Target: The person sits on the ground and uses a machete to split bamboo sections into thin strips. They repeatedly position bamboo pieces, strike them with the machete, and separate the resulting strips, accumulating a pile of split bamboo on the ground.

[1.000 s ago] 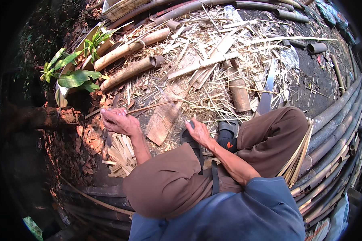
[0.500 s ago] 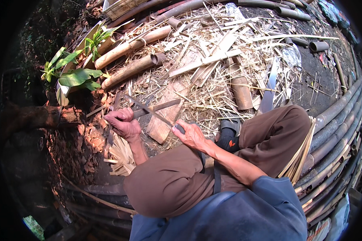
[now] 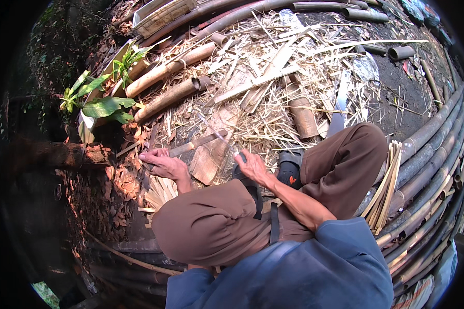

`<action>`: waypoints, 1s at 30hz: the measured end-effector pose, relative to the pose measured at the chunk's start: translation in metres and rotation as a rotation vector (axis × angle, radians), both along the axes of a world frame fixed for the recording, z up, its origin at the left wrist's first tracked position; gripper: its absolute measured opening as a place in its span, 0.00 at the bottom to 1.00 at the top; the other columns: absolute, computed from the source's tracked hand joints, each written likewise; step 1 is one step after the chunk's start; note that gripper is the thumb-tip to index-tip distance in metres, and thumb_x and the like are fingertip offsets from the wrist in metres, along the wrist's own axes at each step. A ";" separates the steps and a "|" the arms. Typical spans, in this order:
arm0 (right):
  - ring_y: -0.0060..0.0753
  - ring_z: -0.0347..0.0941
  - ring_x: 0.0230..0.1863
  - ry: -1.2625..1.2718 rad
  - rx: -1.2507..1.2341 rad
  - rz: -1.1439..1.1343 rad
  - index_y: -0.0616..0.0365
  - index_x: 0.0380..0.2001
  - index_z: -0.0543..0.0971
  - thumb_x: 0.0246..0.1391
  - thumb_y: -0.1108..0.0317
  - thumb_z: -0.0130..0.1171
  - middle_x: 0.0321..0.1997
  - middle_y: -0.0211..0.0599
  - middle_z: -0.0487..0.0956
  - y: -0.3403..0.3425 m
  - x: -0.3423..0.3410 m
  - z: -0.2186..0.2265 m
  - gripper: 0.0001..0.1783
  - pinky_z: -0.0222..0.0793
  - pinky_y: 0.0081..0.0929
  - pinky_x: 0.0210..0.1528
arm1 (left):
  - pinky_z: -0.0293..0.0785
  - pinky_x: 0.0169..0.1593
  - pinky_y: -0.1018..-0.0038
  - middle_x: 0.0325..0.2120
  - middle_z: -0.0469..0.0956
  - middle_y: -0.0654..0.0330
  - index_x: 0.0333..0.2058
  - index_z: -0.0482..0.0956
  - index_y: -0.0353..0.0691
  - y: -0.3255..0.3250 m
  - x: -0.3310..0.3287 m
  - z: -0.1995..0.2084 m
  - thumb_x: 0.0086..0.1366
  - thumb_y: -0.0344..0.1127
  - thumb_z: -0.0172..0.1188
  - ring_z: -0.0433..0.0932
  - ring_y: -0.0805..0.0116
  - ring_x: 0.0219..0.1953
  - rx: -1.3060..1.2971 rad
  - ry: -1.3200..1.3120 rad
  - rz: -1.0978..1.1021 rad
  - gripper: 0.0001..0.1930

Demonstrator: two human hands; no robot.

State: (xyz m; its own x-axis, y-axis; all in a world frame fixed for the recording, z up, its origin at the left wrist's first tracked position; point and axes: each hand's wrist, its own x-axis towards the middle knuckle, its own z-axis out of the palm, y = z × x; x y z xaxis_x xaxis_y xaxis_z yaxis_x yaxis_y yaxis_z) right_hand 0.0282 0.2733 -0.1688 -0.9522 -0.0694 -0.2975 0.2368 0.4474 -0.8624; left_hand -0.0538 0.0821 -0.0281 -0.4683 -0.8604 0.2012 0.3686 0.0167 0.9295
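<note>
My left hand (image 3: 165, 166) is closed round one end of a bamboo strip (image 3: 201, 142). The strip points away to the right, over a flat wooden board (image 3: 206, 164), with a paler patch on its face. My right hand (image 3: 253, 169) grips the dark handle of a knife (image 3: 240, 156). Its thin blade slants up and left, crossing near the strip's far end, and is blurred; I cannot tell whether it touches the strip. Below my left hand lies a fan of pale split strips (image 3: 161, 192).
Shavings (image 3: 263, 123) cover the ground ahead. A saw (image 3: 340, 103) leans past my right knee, near a cut bamboo tube (image 3: 302, 118). Long bamboo poles (image 3: 423, 154) lie at right, with a strip bundle (image 3: 387, 190). Green plants (image 3: 105, 107) and a crate (image 3: 165, 16) stand far left.
My right hand has moved right with the knife, and the blade now crosses nearer the strip's far end. My left hand keeps its hold. The whole view has shifted slightly.
</note>
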 end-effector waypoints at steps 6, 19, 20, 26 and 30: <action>0.70 0.76 0.38 -0.100 -0.090 -0.138 0.61 0.40 0.76 0.63 0.44 0.48 0.29 0.66 0.78 0.022 0.006 -0.061 0.27 0.70 0.55 0.42 | 0.52 0.25 0.77 0.15 0.54 0.70 0.21 0.56 0.45 0.007 -0.001 -0.001 0.73 0.59 0.44 0.53 0.77 0.19 -0.031 -0.033 -0.037 0.28; 0.68 0.75 0.40 -0.107 -0.012 -0.040 0.65 0.40 0.74 0.63 0.43 0.47 0.32 0.64 0.78 0.008 0.002 -0.026 0.29 0.69 0.53 0.43 | 0.51 0.23 0.77 0.14 0.52 0.71 0.21 0.54 0.46 -0.010 -0.004 -0.006 0.74 0.59 0.43 0.52 0.77 0.18 -0.094 -0.017 0.000 0.28; 0.68 0.75 0.41 -0.108 -0.003 0.017 0.65 0.41 0.75 0.63 0.43 0.46 0.33 0.64 0.79 0.004 0.004 0.002 0.30 0.69 0.53 0.44 | 0.51 0.23 0.77 0.14 0.52 0.70 0.20 0.55 0.46 -0.012 0.006 -0.011 0.74 0.59 0.43 0.52 0.77 0.18 -0.088 -0.048 0.017 0.28; 0.71 0.74 0.46 -0.171 0.001 -0.107 0.60 0.48 0.76 0.63 0.42 0.45 0.38 0.70 0.78 0.015 0.007 -0.025 0.30 0.69 0.53 0.48 | 0.51 0.24 0.76 0.14 0.53 0.70 0.20 0.55 0.45 -0.005 0.001 -0.006 0.75 0.58 0.40 0.52 0.76 0.19 -0.119 -0.032 0.009 0.28; 0.72 0.75 0.41 -0.111 -0.021 -0.021 0.60 0.43 0.76 0.63 0.42 0.47 0.32 0.68 0.78 0.010 0.003 -0.004 0.29 0.69 0.54 0.44 | 0.48 0.23 0.76 0.14 0.52 0.71 0.20 0.55 0.46 -0.010 0.000 -0.002 0.74 0.60 0.41 0.52 0.77 0.18 -0.076 -0.045 -0.006 0.28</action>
